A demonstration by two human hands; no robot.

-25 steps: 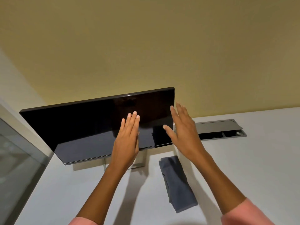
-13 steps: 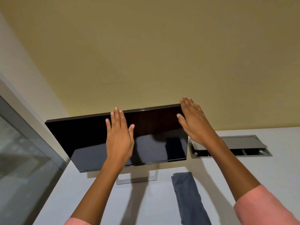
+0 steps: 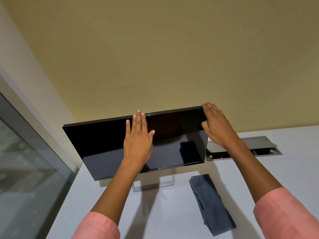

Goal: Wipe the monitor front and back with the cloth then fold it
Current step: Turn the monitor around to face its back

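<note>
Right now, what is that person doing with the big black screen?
A person in pink sleeves has both hands at a Dell monitor on a white desk. The left hand is flat in front of the dark screen, and the right hand is at its top right corner. The folded grey cloth lies untouched on the desk, so no wiping is going on yet.

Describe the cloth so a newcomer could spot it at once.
Start at the black monitor standing on the white desk. In front of its lower right corner, right of the stand, lies the dark grey cloth, folded into a long strip. It is the only soft thing on the desk, and neither hand touches it.
</note>
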